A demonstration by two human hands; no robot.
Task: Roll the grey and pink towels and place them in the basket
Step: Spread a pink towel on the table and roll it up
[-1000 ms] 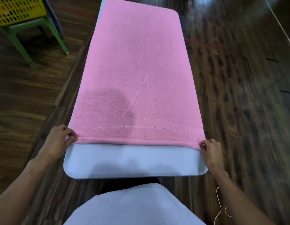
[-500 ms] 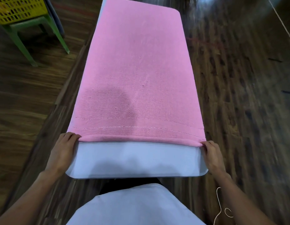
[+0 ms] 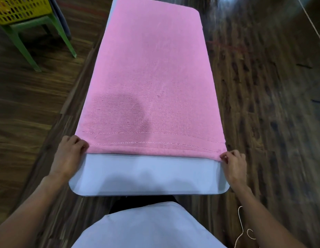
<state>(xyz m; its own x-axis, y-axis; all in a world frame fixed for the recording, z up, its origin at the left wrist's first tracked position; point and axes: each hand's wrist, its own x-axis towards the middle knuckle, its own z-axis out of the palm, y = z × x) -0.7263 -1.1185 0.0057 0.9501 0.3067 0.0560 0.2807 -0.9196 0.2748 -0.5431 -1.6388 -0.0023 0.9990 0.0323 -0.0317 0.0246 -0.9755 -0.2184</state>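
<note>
A pink towel (image 3: 152, 77) lies spread flat along a narrow pale grey table (image 3: 146, 176), its near hem turned over into a thin first roll. My left hand (image 3: 69, 154) grips the left end of that rolled hem with curled fingers. My right hand (image 3: 233, 161) pinches the right end of the hem at the table's edge. A yellow basket (image 3: 18, 9) sits at the top left. No grey towel is in view.
The yellow basket rests on a green plastic stool (image 3: 35, 36) on the dark wooden floor left of the table. A thin white cord (image 3: 242, 228) lies on the floor near my right forearm. My pale shirt fills the bottom of the view.
The near hem has been turned over slightly further up the table. Both hands stayed at the hem's ends, and my left fingers curled back onto the fold.
</note>
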